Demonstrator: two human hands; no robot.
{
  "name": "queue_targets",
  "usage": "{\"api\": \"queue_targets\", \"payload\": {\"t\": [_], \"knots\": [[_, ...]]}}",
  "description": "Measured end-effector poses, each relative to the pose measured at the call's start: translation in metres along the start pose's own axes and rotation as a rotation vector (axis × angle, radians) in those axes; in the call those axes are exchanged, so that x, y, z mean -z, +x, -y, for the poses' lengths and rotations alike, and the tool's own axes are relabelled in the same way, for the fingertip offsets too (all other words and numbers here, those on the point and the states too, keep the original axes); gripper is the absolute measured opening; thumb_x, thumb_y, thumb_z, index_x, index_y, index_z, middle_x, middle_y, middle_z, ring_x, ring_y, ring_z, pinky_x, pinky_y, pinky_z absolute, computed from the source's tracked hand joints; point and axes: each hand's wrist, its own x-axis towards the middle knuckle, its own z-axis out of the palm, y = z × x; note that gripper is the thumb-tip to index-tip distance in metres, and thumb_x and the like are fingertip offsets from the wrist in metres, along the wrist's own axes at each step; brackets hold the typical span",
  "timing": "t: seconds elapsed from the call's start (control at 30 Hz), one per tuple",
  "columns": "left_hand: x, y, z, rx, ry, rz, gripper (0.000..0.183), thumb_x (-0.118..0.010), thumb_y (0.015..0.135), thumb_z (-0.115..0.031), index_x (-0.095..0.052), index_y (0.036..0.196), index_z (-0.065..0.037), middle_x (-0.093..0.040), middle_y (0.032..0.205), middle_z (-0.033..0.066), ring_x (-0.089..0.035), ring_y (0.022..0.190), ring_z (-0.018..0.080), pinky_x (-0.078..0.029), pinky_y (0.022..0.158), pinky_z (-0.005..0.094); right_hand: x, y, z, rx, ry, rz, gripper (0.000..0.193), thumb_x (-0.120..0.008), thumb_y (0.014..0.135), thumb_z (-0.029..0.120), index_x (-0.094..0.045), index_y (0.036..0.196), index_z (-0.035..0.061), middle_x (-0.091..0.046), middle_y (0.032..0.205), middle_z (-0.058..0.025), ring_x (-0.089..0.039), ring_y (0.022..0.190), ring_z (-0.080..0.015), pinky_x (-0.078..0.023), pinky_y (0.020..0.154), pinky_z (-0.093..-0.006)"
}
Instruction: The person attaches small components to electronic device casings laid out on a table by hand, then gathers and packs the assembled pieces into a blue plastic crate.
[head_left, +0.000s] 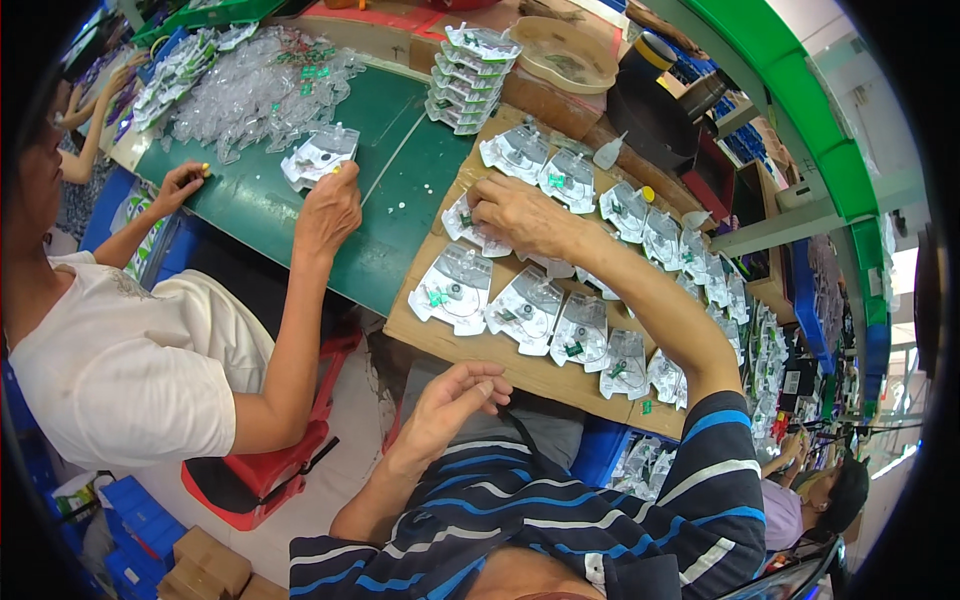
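A: Nearest the body, what was the left hand (pixel 450 405) doing?

B: It hung before the cardboard (pixel 440 346), fingers loosely curled, nothing visible in them.

A: And the nearest row?

B: White-and-clear housings, like this front-left housing (pixel 450 288), notched edge toward the wearer, rounded end away.

A: Where was the right hand (pixel 520 215)?

B: Just beyond, fingers bent down onto a partly covered housing (pixel 462 222) near the cardboard's left edge. Whether they pinched its shell or a small part, I couldn't tell.

A: How would it have handled?

B: Light and stiff, I judged, its smooth plastic probably slippery and easily cracked. Opposite side walls looked the best hold.

A: Its direction?

B: The hand hid too much to be sure; its long axis probably ran away from the wearer, somewhat aslant.

A: Farther off?

B: A stack of similar housings (pixel 470 80), well apart from the hand.
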Motion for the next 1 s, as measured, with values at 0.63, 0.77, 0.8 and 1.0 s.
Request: {"api": "queue_targets", "payload": {"t": [0.63, 0.77, 0.8, 1.0], "knots": [[-0.072, 0.043, 0.023, 0.246, 0.186, 0.14, 0.032, -0.055, 0.102, -0.009, -0.054, 0.129, 0.007, -0.067, 0.115, 0.0171, -0.067, 0.104, 0.023, -0.053, 0.088, 0.0318, 0.099, -0.301, -0.207, -1.096, -0.154, -0.218, 0.056, -0.073, 0.079, 0.047, -0.07, 0.11, 0.0001, -0.067, 0.115, -0.0236, -0.063, 0.111, -0.0393, -0.05, 0.095, -0.048], [-0.089, 0.051, 0.029, 0.252, 0.19, 0.13, 0.031, -0.054, 0.102, -0.008, -0.054, 0.129, 0.006, -0.066, 0.115, 0.0181, -0.066, 0.104, 0.0253, -0.054, 0.087, 0.0335, 0.079, -0.29, -0.228, -1.046, -0.143, -0.298, 0.054, -0.075, 0.076, 0.044, -0.071, 0.109, 0.0008, -0.068, 0.111, -0.0224, -0.064, 0.108, -0.0393, -0.051, 0.094, -0.0473], [-0.093, 0.052, 0.03, 0.252, 0.198, 0.125, 0.031, -0.054, 0.102, -0.008, -0.054, 0.129, 0.006, -0.066, 0.115, 0.0181, -0.066, 0.104, 0.0253, -0.054, 0.087, 0.0335, 0.077, -0.289, -0.227, -1.035, -0.147, -0.331, 0.051, -0.076, 0.076, 0.042, -0.071, 0.106, 0.0015, -0.069, 0.11, -0.0216, -0.065, 0.107, -0.0391, -0.051, 0.093, -0.0471], [-0.112, 0.054, 0.038, 0.332, 0.218, 0.136, 0.034, -0.054, 0.102, -0.009, -0.052, 0.132, 0.008, -0.066, 0.116, 0.0173, -0.065, 0.106, 0.0225, -0.052, 0.09, 0.0317, 0.087, -0.29, -0.222, -1.029, 0.011, -0.42, 0.045, -0.076, 0.075, 0.038, -0.073, 0.101, 0.0023, -0.071, 0.104, -0.0205, -0.066, 0.103, -0.0381, -0.052, 0.091, -0.0463]]}}
